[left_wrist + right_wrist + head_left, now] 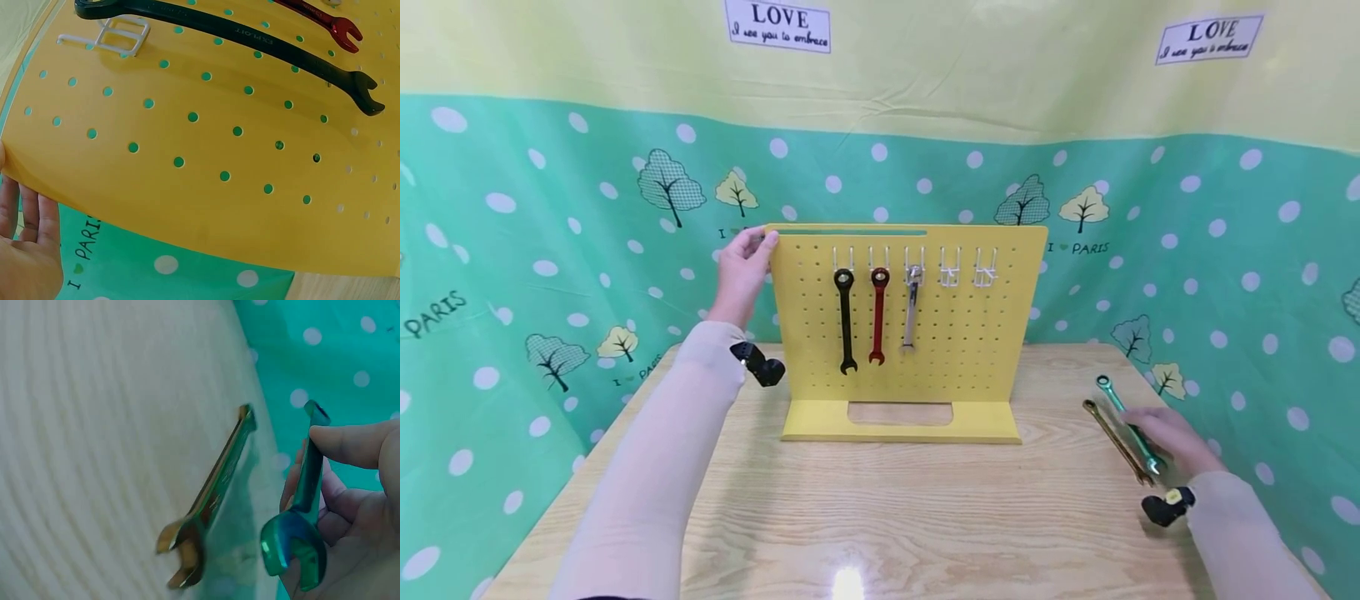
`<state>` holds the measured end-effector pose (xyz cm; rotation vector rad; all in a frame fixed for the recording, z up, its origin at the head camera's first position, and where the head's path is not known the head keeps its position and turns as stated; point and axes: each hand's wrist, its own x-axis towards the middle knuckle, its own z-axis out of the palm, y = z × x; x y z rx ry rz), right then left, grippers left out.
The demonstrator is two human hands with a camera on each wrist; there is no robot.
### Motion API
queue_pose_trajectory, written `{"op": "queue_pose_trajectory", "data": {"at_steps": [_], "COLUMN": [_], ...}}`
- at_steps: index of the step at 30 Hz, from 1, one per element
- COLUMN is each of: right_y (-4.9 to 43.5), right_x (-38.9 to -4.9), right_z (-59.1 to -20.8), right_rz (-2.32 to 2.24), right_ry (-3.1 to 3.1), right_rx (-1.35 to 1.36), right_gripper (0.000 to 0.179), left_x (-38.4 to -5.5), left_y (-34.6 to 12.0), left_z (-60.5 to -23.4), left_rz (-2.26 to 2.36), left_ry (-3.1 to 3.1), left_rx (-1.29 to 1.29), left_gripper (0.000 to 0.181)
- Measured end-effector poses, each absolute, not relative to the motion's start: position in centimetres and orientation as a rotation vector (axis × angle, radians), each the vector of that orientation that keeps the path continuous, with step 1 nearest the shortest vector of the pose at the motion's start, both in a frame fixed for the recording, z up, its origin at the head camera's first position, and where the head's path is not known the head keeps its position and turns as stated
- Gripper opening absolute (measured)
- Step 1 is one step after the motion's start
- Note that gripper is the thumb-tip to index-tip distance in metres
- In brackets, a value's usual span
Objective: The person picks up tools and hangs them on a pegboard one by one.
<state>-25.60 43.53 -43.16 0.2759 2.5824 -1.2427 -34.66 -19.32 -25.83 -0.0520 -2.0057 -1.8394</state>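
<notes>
Green wrench (309, 481): lower right of the head view, in the right hand (1172, 435), well apart from the left hand (741, 271).
Left hand: left of centre, pinching the upper left corner of the yellow pegboard (892, 312).
Pegboard: centre; black wrench (846, 325), red wrench (877, 321), silver wrench (912, 312) hang in a row, white hooks (950, 271) farther right.
Gold wrench (1117, 442): lower right, on the bench (910, 517), just left of the green wrench.
Right hand: lower right, thumb and fingers gripping the green shaft.
</notes>
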Motion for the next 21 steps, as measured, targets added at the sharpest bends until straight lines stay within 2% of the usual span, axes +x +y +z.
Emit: {"op": "queue_pose_trajectory", "data": {"at_steps": [21], "right_y": [36.9], "right_x": [-25.3], "right_z": [-38.2], "right_rz": [-1.332], "right_ry": [2.758], "right_rx": [0.0], "right_gripper": [0.066], "left_x": [-34.6], "left_y": [-19.2], "left_z": [-25.8], "left_rz": [-1.811], "left_ry": [-2.026], "left_rx": [-0.065], "left_gripper": [0.052]}}
